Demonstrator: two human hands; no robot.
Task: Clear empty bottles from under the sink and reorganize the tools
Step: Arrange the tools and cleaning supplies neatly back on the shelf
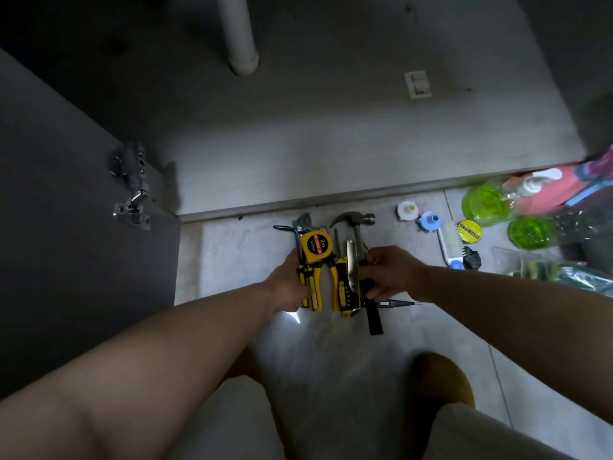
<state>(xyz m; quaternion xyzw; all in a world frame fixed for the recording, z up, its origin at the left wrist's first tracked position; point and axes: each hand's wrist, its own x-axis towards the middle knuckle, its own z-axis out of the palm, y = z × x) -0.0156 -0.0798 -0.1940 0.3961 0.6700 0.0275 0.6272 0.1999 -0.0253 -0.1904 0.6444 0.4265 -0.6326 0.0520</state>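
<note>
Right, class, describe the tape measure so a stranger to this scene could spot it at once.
Below the white drain pipe, on the tiled floor before the cabinet, tools lie bunched between the left hand and right hand. The tape measure rests on them, left of the hammer. It alone is a squat yellow case with a round black label reading 2m.

Yellow/blk tools (341, 287) bunched on floor (232, 254); 2 green bottles (486, 202) lying far R.
</note>
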